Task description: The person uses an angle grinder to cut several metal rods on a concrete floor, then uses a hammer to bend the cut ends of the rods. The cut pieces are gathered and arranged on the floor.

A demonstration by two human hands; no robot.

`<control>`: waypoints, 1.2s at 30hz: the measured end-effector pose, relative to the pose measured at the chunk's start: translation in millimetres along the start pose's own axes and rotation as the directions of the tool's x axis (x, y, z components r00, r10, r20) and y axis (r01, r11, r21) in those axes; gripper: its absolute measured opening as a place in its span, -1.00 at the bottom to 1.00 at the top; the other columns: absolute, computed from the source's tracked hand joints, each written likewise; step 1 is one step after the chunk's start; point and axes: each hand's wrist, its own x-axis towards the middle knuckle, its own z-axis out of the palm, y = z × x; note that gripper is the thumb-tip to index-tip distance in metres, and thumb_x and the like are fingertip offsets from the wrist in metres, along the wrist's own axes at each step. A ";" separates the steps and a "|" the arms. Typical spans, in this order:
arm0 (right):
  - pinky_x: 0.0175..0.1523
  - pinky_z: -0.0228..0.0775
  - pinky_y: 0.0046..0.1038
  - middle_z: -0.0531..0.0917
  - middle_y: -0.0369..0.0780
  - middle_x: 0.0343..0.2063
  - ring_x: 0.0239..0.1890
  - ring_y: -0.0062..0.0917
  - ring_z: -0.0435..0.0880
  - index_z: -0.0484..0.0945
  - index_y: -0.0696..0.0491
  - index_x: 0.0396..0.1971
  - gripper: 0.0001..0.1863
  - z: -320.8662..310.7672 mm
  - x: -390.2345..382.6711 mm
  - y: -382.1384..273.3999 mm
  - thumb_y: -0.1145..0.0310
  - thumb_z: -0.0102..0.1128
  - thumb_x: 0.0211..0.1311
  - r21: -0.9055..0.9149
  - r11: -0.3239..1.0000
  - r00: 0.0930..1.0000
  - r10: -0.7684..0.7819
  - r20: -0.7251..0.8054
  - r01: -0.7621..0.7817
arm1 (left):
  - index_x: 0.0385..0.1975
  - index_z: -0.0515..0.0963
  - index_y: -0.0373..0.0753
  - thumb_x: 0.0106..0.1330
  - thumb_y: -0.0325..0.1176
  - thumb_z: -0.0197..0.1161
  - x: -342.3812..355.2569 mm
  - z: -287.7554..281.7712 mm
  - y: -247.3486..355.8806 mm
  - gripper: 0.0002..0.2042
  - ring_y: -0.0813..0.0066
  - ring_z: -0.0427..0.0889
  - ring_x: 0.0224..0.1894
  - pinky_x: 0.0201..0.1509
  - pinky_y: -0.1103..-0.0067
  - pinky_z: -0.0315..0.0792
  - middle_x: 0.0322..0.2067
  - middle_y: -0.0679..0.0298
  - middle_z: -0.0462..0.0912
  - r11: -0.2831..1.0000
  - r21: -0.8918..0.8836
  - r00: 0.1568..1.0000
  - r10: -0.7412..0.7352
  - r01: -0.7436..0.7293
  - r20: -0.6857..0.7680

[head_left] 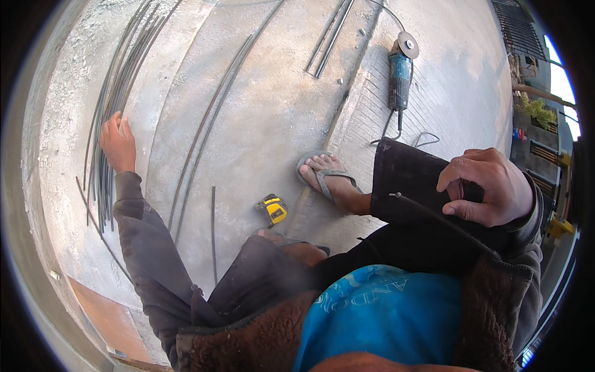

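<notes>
My left hand point(118, 144) reaches to a long bundle of dark steel rods point(135, 46) at the left, with its fingers curled on the bars; exactly how many it grips is hidden. My right hand point(482, 186) rests over my dark trouser knee point(400, 173), fingers bent and apart from the thumb, holding nothing. A yellow-and-black tape measure point(274, 209) lies on the concrete between the rods and my feet. Beyond my right knee lies a teal-and-black angle grinder point(400, 77), with its disc toward the top and its cord by the handle.
Loose rods point(214, 229) and short bars point(330, 37) lie across the concrete floor point(242, 136). A slab edge runs past my sandalled foot point(328, 177). A reddish-brown board point(105, 313) is at lower left. Dark railings point(517, 28) and a leafy plant point(538, 111) show at the right.
</notes>
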 end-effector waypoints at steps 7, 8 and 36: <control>-0.39 0.39 -0.46 0.60 -0.31 -0.67 -0.63 -0.50 0.61 0.55 0.10 -0.37 -0.66 4.2 0.7 4.3 0.10 0.36 0.21 -0.042 0.997 0.998 -0.070 -0.008 0.070 | -0.31 0.58 -0.19 0.24 -0.27 0.34 -66.1 1.0 95.3 -0.83 0.22 0.62 -0.33 -0.29 0.38 0.47 -0.39 0.23 0.63 0.920 -0.391 0.873 0.185 0.007 0.451; -0.38 0.39 -0.46 0.60 -0.30 -0.67 -0.63 -0.50 0.62 0.55 0.10 -0.36 -0.66 3.4 -0.3 3.8 0.11 0.36 0.21 -0.039 0.997 0.997 -0.071 -0.006 0.071 | -0.32 0.58 -0.19 0.23 -0.27 0.35 -69.1 0.8 98.6 -0.83 0.22 0.62 -0.33 -0.29 0.38 0.47 -0.39 0.24 0.63 0.915 -0.401 0.856 0.174 0.042 0.488; -0.33 0.55 -0.37 0.69 -0.15 -0.58 -0.56 -0.37 0.70 0.67 0.16 -0.46 -0.58 11.3 339.7 363.9 0.03 0.28 0.09 0.400 0.796 0.416 0.586 -0.695 -0.454 | 0.01 0.47 -0.27 0.48 -0.17 0.02 -59.4 -139.5 130.1 -0.68 0.71 0.40 -0.34 -0.21 0.67 0.35 -0.39 0.39 0.41 0.402 -0.630 0.727 -0.151 0.665 0.670</control>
